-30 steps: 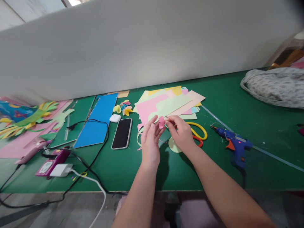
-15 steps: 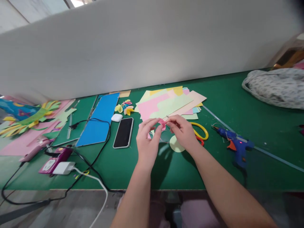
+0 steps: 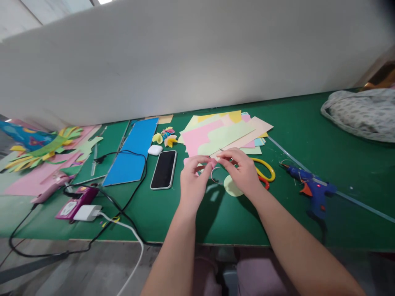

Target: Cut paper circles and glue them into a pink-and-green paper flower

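A small pink paper piece (image 3: 213, 162) is pinched between the fingertips of both hands, above the table. My left hand (image 3: 194, 181) is closed on its left side. My right hand (image 3: 239, 168) grips its right edge with thumb and forefinger. Just below the fingers shows a thin curved loop (image 3: 212, 176); its material is unclear. A pale green paper circle (image 3: 231, 187) lies under my right hand. Scissors with yellow and red handles (image 3: 271, 172) lie beside that hand, partly hidden by it. A thin dark tip (image 3: 221, 149) pokes out beyond my right fingers.
Coloured paper sheets (image 3: 228, 133) are piled behind the hands. To the left are a phone (image 3: 163, 169), a white earbud case (image 3: 155, 150), folded paper petals (image 3: 170, 141), a blue board (image 3: 131, 152) and a cabled power strip (image 3: 75, 202). A blue glue gun (image 3: 317, 191) lies right.
The whole view has shifted slightly, so the table things sit a little farther right. Both hands keep hold of the pink paper; its visible part looks smaller between the fingers.
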`<state>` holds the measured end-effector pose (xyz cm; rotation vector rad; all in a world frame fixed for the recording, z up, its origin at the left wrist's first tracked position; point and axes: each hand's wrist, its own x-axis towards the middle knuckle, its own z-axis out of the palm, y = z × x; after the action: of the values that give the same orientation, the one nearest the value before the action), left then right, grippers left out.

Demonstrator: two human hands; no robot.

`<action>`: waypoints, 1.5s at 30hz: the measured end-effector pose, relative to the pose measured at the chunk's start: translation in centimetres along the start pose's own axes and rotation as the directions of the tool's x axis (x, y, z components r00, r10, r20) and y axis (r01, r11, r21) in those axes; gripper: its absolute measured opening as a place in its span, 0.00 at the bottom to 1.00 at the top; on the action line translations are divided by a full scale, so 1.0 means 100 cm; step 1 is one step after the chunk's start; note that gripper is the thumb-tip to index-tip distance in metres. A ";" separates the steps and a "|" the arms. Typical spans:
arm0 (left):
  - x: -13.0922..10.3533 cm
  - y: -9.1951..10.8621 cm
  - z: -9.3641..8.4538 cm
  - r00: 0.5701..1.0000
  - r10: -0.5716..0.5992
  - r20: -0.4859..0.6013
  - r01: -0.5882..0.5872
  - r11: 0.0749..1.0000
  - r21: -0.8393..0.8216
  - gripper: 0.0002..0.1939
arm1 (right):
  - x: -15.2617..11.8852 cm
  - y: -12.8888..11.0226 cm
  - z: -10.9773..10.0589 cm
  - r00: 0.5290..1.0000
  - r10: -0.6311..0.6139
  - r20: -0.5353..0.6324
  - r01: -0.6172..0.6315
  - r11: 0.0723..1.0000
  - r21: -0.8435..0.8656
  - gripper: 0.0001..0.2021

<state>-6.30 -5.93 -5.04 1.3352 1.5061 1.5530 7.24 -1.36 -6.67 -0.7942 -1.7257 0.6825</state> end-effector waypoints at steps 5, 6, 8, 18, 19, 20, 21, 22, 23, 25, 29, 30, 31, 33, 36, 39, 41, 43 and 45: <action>0.000 -0.001 0.002 0.979 -0.200 0.039 0.203 0.942 -0.266 0.08 | -0.001 -0.004 -0.002 0.999 -0.045 0.016 0.042 0.990 0.132 0.08; 0.000 -0.001 0.002 0.975 -0.215 0.056 0.222 0.932 -0.286 0.09 | -0.002 -0.004 -0.002 0.998 -0.063 0.023 0.059 0.988 0.144 0.08; 0.000 -0.001 0.003 0.967 -0.238 0.088 0.253 0.915 -0.314 0.09 | -0.002 -0.003 -0.001 0.997 -0.072 0.034 0.066 0.987 0.150 0.09; -0.001 -0.004 0.003 0.966 -0.223 0.133 0.258 0.888 -0.380 0.07 | 0.000 -0.011 -0.001 0.985 0.136 0.109 -0.160 0.953 0.258 0.05; -0.001 -0.004 0.003 0.971 -0.207 0.123 0.238 0.898 -0.370 0.06 | 0.001 -0.012 -0.001 0.982 0.149 0.117 -0.177 0.942 0.284 0.05; -0.001 -0.005 0.002 0.975 -0.189 0.115 0.218 0.908 -0.357 0.06 | 0.001 -0.012 -0.001 0.979 0.158 0.127 -0.191 0.932 0.310 0.04; -0.001 -0.005 0.002 0.979 -0.173 0.111 0.201 0.916 -0.347 0.06 | 0.001 -0.012 -0.001 0.977 0.165 0.137 -0.202 0.921 0.332 0.03; -0.001 -0.005 0.001 0.980 -0.163 0.113 0.192 0.920 -0.341 0.05 | 0.001 -0.012 0.000 0.974 0.172 0.148 -0.215 0.911 0.352 0.03; -0.001 -0.005 0.000 0.980 -0.156 0.120 0.188 0.922 -0.339 0.05 | 0.001 -0.012 0.000 0.971 0.182 0.158 -0.229 0.900 0.370 0.03; -0.002 -0.006 -0.001 0.982 -0.135 0.133 0.173 0.928 -0.331 0.05 | 0.001 -0.011 0.000 0.962 0.205 0.181 -0.262 0.877 0.402 0.02; -0.004 -0.007 -0.003 0.999 0.013 0.031 -0.007 0.979 -0.203 0.04 | 0.001 -0.009 -0.001 0.959 0.212 0.189 -0.278 0.830 0.484 0.03; -0.005 -0.007 -0.003 0.998 0.064 -0.013 -0.065 0.986 -0.156 0.03 | 0.001 -0.008 -0.002 0.962 0.212 0.175 -0.272 0.821 0.502 0.04; -0.006 -0.008 -0.003 0.993 0.107 -0.048 -0.112 0.987 -0.119 0.03 | 0.002 -0.008 -0.002 0.964 0.213 0.158 -0.264 0.815 0.516 0.04; -0.007 -0.009 -0.002 0.985 0.152 -0.082 -0.159 0.983 -0.091 0.02 | 0.002 -0.008 -0.003 0.968 0.213 0.135 -0.252 0.808 0.533 0.05; -0.008 -0.009 0.001 0.989 0.137 -0.062 -0.144 0.980 -0.139 0.02 | 0.001 -0.008 -0.002 0.971 0.199 0.134 -0.240 0.812 0.532 0.05; -0.008 -0.008 0.003 0.994 0.106 -0.016 -0.107 0.976 -0.191 0.03 | 0.001 -0.009 -0.001 0.968 0.210 0.138 -0.251 0.825 0.507 0.05; -0.008 -0.008 0.004 0.997 0.080 0.016 -0.075 0.972 -0.221 0.03 | 0.000 -0.009 -0.001 0.968 0.212 0.132 -0.250 0.829 0.499 0.05; -0.008 -0.007 0.004 0.998 0.034 0.047 -0.021 0.963 -0.270 0.03 | 0.000 -0.009 -0.001 0.970 0.201 0.134 -0.241 0.831 0.501 0.07; -0.008 -0.006 0.003 0.997 -0.039 0.072 0.061 0.940 -0.337 0.03 | 0.000 -0.009 -0.001 0.972 0.185 0.147 -0.234 0.833 0.502 0.08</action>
<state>-5.86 -6.43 -5.81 1.1269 1.1586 1.6327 7.15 -1.89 -5.94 -0.5765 -1.4382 1.2897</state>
